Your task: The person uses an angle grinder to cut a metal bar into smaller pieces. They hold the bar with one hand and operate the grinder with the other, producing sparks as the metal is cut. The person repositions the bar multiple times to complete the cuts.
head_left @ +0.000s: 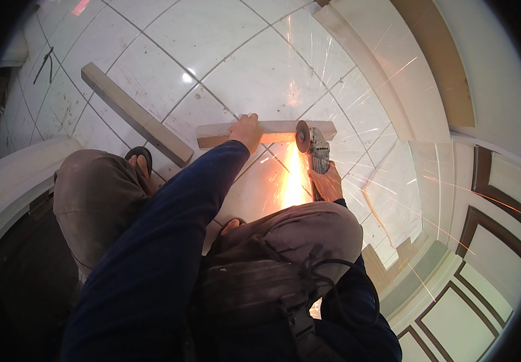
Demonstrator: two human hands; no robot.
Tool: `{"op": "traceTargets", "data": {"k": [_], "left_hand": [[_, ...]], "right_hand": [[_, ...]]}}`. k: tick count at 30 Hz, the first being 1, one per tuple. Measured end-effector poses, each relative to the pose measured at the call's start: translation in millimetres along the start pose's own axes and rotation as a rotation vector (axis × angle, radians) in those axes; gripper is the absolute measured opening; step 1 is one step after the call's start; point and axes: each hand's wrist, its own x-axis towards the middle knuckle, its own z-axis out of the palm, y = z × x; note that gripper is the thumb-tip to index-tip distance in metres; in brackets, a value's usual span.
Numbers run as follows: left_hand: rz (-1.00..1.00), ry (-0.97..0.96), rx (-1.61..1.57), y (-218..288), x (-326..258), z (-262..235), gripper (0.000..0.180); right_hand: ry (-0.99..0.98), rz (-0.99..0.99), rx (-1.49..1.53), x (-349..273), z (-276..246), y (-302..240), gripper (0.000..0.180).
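A grey bar, rectangular in section, lies crosswise on the tiled floor in front of my knees. My left hand is closed over it, left of its middle. In my right hand is an angle grinder, held by its body. The grinder's disc meets the bar right of its middle, and a bright orange stream of sparks pours from there toward my right knee. Some fingers of my right hand are hidden behind the grinder.
Another grey bar lies slanted on the floor to the left. My sandalled foot is close to its near end. Sparks scatter right, toward pale panels and brown-framed doors. A black cable loops by my right knee.
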Motion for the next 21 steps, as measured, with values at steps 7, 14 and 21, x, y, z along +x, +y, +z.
{"op": "traceTargets", "data": {"k": [7, 14, 21], "left_hand": [[-0.02, -0.008, 0.014, -11, -7, 0, 0.03], [-0.016, -0.008, -0.01, -1, -4, -6, 0.029], [-0.053, -0.005, -0.051, -1, -3, -5, 0.027]], "right_hand": [[0.011, 0.034, -0.125, -14, -1, -41, 0.066], [0.022, 0.036, 0.003, -3, 4, -8, 0.064], [0.024, 0.076, -0.059, -12, -7, -34, 0.068]]}}
